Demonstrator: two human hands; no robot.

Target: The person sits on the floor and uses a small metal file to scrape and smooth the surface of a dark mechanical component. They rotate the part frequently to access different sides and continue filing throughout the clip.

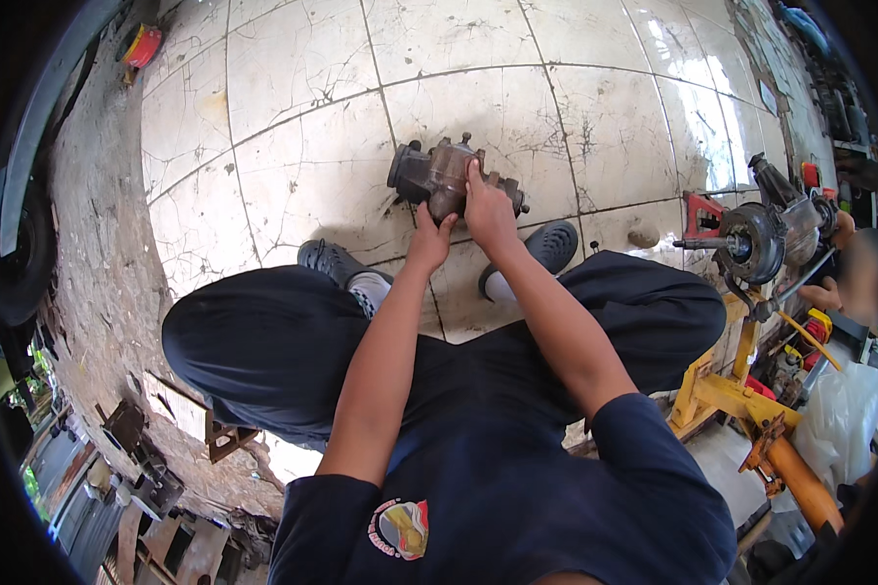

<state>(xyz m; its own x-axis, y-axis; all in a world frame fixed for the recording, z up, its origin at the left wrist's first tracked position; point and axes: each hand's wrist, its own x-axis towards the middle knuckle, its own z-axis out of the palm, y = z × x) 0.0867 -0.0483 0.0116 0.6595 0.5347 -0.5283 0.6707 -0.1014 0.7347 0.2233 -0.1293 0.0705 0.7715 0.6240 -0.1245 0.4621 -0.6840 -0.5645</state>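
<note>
A greasy brown metal gear housing (451,168) rests on the tiled floor in front of my feet. It has a dark round flange at its left end, a bolt-like stub on top and a narrower shaft end at the right. My left hand (430,240) grips its near side, the thumb up against the casing and the other fingers partly hidden. My right hand (489,209) lies over its right half, with the index finger stretched along the top and the remaining fingers curled out of sight.
My dark shoes (553,246) stand either side, close behind the housing. To the right, a larger axle assembly (795,234) sits by a red stand (702,216) and a yellow-orange steel frame (722,390), with another person's hand there. A tyre (24,258) stands far left; a stone (644,236) lies on the tiles.
</note>
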